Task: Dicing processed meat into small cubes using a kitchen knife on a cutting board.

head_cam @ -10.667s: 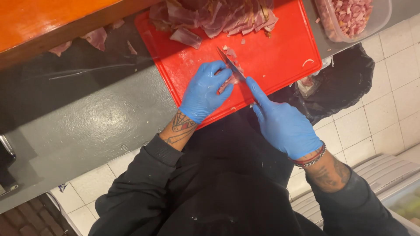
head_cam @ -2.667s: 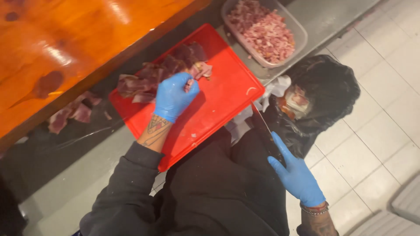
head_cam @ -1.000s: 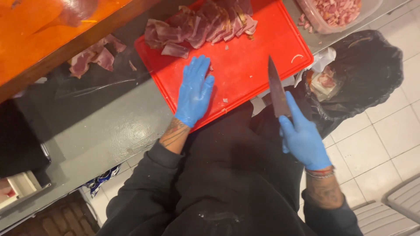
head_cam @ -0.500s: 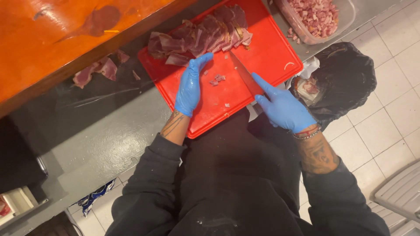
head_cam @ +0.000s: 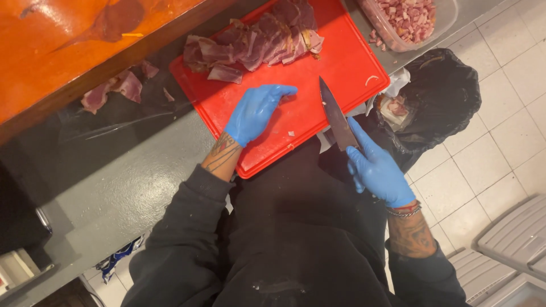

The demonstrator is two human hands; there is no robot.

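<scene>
My left hand (head_cam: 255,111), in a blue glove, lies cupped palm-down on the red cutting board (head_cam: 341,62), fingers curled together; whatever is under the palm is hidden. A heap of sliced raw meat (head_cam: 256,40) sits at the board's far edge, a short way beyond the fingertips. My right hand (head_cam: 378,169), also gloved in blue, grips the handle of a chef's knife (head_cam: 334,112). Its blade points away from me over the board's near right corner, apart from the meat.
A clear tub of diced meat (head_cam: 410,17) stands beyond the board at the right. A black bin bag (head_cam: 441,99) hangs open below the counter edge. Meat scraps (head_cam: 114,88) lie on plastic film at the left. An orange wooden top (head_cam: 62,40) runs behind. Grey crates (head_cam: 512,239) sit on the floor.
My right hand has drawn the knife back toward the board's near right edge. My left hand has curled and pulled back from the meat heap; the small piece beside it is out of sight.
</scene>
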